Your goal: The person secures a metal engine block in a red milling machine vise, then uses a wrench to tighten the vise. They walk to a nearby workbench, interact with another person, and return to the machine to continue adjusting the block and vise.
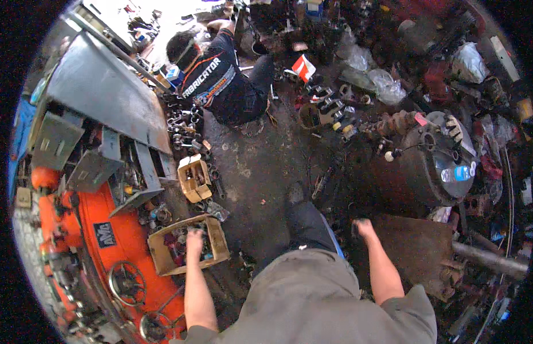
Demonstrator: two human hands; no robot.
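Observation:
Over the cardboard box [157, 252] on the floor at my left, my left hand [194, 236] reaches in with its fingers curled closed. Something greyish shows at the fingertips, too blurred to name. Dark and purplish metal parts [173, 245] lie in that box around the hand. Out to the other side, my right hand [364, 227] is also closed, held near the corner of a brown flat plate [415, 243]. A small dark thing shows at its fingers; its kind cannot be made out.
A smaller cardboard box [192, 192] sits ahead of the first. An orange machine with handwheels [127, 281] and open metal drawers [134, 183] stand left. A co-worker [226, 86] crouches ahead, beside crankshafts [329, 106]. A dark drum [421, 166] stands right.

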